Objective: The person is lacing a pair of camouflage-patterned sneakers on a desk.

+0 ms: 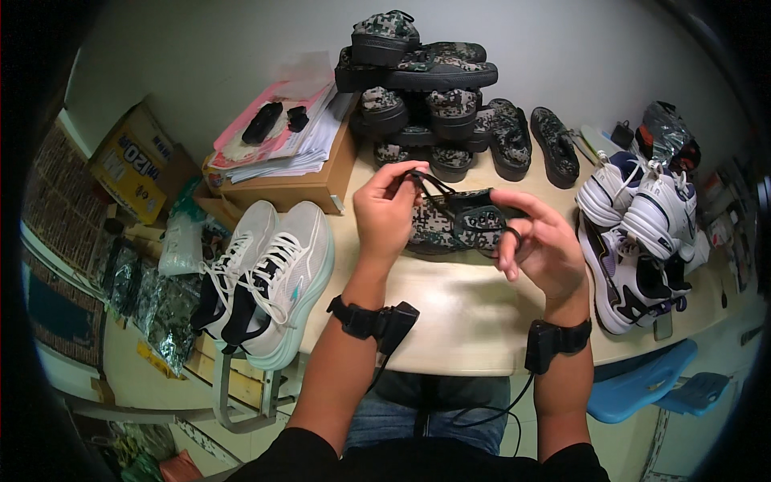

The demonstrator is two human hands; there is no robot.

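A camouflage shoe (434, 229) with a black sole lies on the table in front of me, its toe and heel partly behind my hands. My left hand (389, 213) is closed in a pinch on its black shoelace (438, 183), drawn up above the shoe's opening. At the shoe's right end is my right hand (550, 253), index finger stretched out and thumb side turned up. A dark loop of the lace hangs round one of its bent fingers. Both wrists wear black straps with small boxes and cables.
Stacked camouflage shoes (418, 76) stand behind, with single shoes (554, 145) beside them. A pair of grey sneakers (281, 281) sits at the left edge, near a paper-topped cardboard box (321, 177). White sneakers (634, 209) are piled at the right. A blue chair (642, 386) is below.
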